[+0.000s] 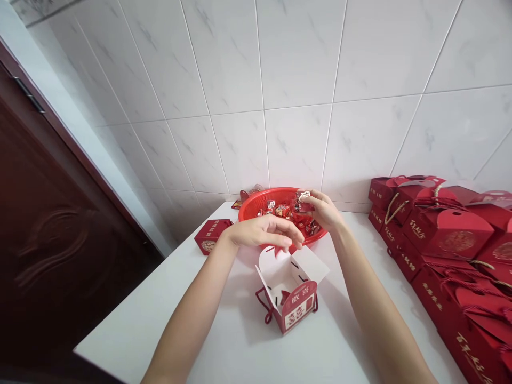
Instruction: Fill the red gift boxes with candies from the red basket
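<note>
An open red gift box (299, 308) with a white inside and dark red cords stands on the white table (240, 341); a small red piece lies in it. My left hand (267, 232) is over the box's back edge, fingers apart, and a blurred red piece (279, 252) is in the air just below them. Behind the box is a red plastic basket (250, 205) holding wrapped candies (283, 210). Over the basket's right side, my right hand (323, 209) pinches a red candy packet (304, 201).
A closed red box (212, 234) sits left of the basket. Many red boxes with cords (448, 234) are stacked along the right side. A tiled wall (296, 144) rises behind the table, and a dark red door (52, 202) is at the left.
</note>
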A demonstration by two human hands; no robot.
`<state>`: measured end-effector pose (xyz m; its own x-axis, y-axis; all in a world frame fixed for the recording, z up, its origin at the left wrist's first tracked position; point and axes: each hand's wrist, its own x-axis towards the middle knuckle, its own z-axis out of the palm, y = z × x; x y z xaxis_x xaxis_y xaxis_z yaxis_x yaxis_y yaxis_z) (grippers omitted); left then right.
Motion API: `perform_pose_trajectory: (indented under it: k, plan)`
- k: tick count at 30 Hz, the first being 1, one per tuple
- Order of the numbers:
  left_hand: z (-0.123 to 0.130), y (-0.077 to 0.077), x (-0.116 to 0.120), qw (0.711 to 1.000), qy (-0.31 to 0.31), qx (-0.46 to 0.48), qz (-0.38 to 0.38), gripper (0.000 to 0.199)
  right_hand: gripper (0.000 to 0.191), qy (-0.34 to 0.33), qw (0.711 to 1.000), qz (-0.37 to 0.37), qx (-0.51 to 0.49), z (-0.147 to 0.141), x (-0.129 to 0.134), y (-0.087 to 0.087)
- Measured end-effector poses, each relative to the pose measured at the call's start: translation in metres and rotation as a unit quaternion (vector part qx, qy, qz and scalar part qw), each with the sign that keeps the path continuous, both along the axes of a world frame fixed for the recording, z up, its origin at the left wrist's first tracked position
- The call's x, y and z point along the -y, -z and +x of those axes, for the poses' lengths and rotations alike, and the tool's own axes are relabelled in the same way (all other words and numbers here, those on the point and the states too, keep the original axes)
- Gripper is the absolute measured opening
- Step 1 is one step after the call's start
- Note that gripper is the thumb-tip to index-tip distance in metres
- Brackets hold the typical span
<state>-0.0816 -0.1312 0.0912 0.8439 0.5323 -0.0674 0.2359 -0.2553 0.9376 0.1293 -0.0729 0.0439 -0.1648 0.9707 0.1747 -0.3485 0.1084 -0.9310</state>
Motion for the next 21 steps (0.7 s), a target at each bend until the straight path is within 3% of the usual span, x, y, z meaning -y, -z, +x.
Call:
perform_pose_trajectory:
  k: [3,7,9,12,15,21]
  plan:
    - [-0.004,0.001,0.01,0.999,0.027,-0.025,0.005,0.03,0.035,-0.045,0.995,0.055,0.074,0.003,0.017,-0.015]
    - [-0.022,0.0,0.015,0.993,-0.009,-0.095,0.068,0.028,0.033,-0.149,0.958,0.14,0.202,0.007,0.04,-0.032]
    - [-0.032,-0.001,0.016,0.987,-0.025,-0.135,0.078,0.029,0.034,-0.232,0.914,0.18,0.279,0.006,0.049,-0.038]
    - [-0.043,-0.002,0.016,0.98,-0.048,-0.169,0.09,0.03,0.039,-0.328,0.823,0.213,0.413,0.003,0.061,-0.044]
    - [-0.045,-0.004,0.016,0.97,-0.067,-0.203,0.113,0.027,0.043,-0.311,0.765,0.212,0.523,-0.002,0.071,-0.048]
    - [-0.04,-0.003,0.017,0.937,-0.085,-0.302,0.151,0.023,0.037,-0.192,0.746,0.169,0.615,0.001,0.084,-0.053]
